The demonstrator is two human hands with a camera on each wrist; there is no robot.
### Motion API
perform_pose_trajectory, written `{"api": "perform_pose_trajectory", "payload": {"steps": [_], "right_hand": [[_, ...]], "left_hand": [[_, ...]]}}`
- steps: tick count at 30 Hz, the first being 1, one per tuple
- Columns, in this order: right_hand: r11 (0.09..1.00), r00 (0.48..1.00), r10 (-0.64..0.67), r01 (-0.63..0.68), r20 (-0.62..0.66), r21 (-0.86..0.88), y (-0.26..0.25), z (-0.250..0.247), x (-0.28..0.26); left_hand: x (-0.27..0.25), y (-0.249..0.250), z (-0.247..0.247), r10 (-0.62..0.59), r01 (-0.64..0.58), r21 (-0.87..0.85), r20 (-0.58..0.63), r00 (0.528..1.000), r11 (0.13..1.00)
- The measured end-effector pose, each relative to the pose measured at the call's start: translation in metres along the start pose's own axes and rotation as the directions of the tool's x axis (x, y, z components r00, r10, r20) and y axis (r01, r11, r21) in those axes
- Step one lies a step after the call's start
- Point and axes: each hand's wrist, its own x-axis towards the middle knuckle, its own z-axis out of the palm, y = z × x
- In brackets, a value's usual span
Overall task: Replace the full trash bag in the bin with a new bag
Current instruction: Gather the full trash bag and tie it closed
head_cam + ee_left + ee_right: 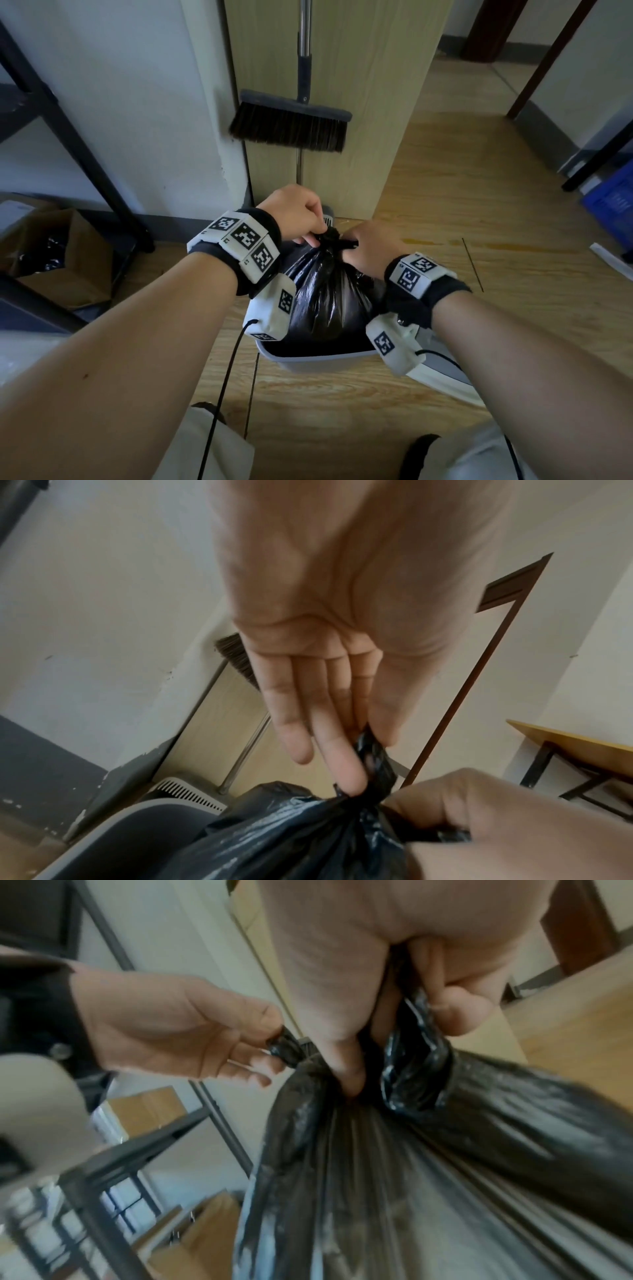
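Observation:
A full black trash bag stands in a grey-rimmed bin on the wooden floor. Its top is gathered into a twisted neck. My left hand pinches one twisted end of the neck from the left; in the left wrist view its fingertips hold the black strand. My right hand grips the other end from the right. In the right wrist view its fingers curl round a strand, and its thumb presses at the neck of the bag.
A broom leans against a pale wooden panel just behind the bin, with a dustpan at its foot. A cardboard box sits under a black metal shelf frame at left. A grey-white lid-like piece lies right of the bin; a blue crate stands far right.

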Motion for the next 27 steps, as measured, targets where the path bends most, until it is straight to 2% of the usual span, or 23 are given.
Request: {"api": "perform_pose_trajectory", "payload": {"steps": [2, 6, 9, 11, 15, 18, 20, 22, 25, 27], "right_hand": [[0.996, 0.999, 0.018, -0.014, -0.051, 0.087, 0.001, -0.001, 0.002], [0.975, 0.983, -0.003, 0.044, -0.183, 0.22, -0.004, -0.024, 0.004], [0.898, 0.963, 0.074, 0.049, -0.261, 0.436, -0.017, -0.057, 0.006], [0.855, 0.942, 0.138, 0.043, -0.306, 0.517, -0.025, -0.083, 0.01], [0.834, 0.884, 0.189, 0.086, -0.428, 0.546, -0.035, -0.142, 0.021], [0.84, 0.801, 0.227, 0.127, -0.554, 0.527, -0.029, -0.175, 0.036], [0.839, 0.743, 0.272, 0.129, -0.612, 0.529, -0.019, -0.187, 0.049], [0.835, 0.715, 0.315, 0.105, -0.625, 0.54, -0.008, -0.191, 0.062], [0.834, 0.714, 0.343, 0.068, -0.611, 0.548, 0.007, -0.188, 0.08], [0.832, 0.736, 0.347, 0.044, -0.581, 0.552, 0.017, -0.182, 0.094]], "left_hand": [[0.0, -0.004, -0.003, 0.028, -0.026, 0.051, -0.03, 0.999, 0.998], [0.002, -0.001, -0.01, 0.117, -0.105, 0.063, -0.236, 0.965, 0.992], [0.002, 0.021, -0.016, 0.172, -0.181, -0.007, -0.282, 0.944, 0.983], [0.005, 0.038, -0.021, 0.216, -0.232, -0.014, -0.312, 0.925, 0.973], [0.016, 0.073, -0.042, 0.293, -0.313, 0.007, -0.378, 0.878, 0.95], [0.029, 0.091, -0.051, 0.341, -0.385, -0.018, -0.428, 0.837, 0.923], [0.043, 0.092, -0.053, 0.324, -0.396, -0.083, -0.437, 0.839, 0.914], [0.06, 0.087, -0.052, 0.291, -0.382, -0.135, -0.434, 0.852, 0.914], [0.086, 0.076, -0.043, 0.275, -0.347, -0.113, -0.408, 0.87, 0.931], [0.104, 0.07, -0.034, 0.267, -0.327, -0.108, -0.371, 0.889, 0.939]]}}
